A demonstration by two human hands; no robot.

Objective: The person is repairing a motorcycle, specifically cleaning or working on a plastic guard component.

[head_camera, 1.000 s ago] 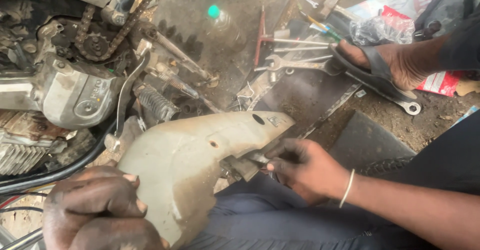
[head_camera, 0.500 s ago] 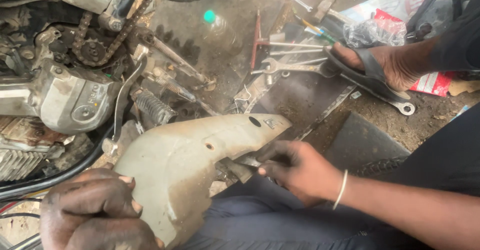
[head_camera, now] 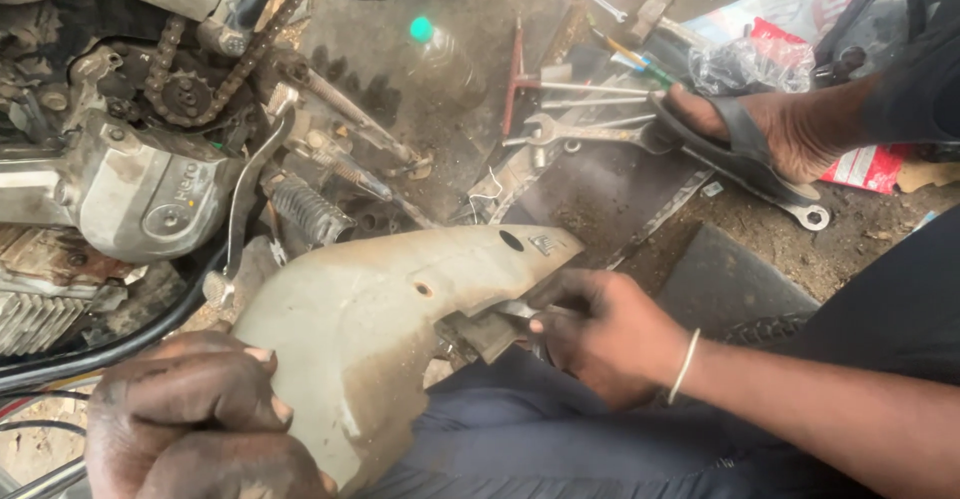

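The right hand is curled shut around a slim metal tool, seemingly a screwdriver or small lever, whose bright shank runs from the fist toward the underside of a dusty grey motorcycle side cover; the working tip is hidden behind the cover's lower edge, so exactly what it bears on cannot be told. The left hand is clenched over the broad near end of the same cover, fingers wrapped on its edge, bracing it against the person's dark-trousered lap. The cover lies tilted across the knees, its narrow end with a small dark hole pointing away toward the ground. By the look of it, the step in hand is working at a fitting or clip on the cover's back face, and the next move would call for a firm brace from the left hand while the right levers or turns with care, since the tip sits out of sight and could slip off. Beyond the cover stands the motorcycle engine with its exposed drive chain. Farther right, spanners lie scattered on the dirt, and another person's sandalled foot rests beside them.
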